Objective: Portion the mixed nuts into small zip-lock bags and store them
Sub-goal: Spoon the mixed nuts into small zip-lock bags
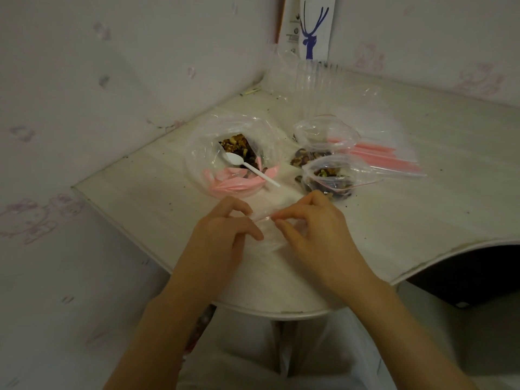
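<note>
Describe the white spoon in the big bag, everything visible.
The white spoon looks like glossy plastic, one piece: oval bowl, slim straight handle. It lies slanted in the open large clear bag, bowl up and empty, resting on the mixed nuts; the handle sticks out over the bag's pink-printed near side. Neither hand touches it: left hand and right hand both pinch a small clear bag.
</note>
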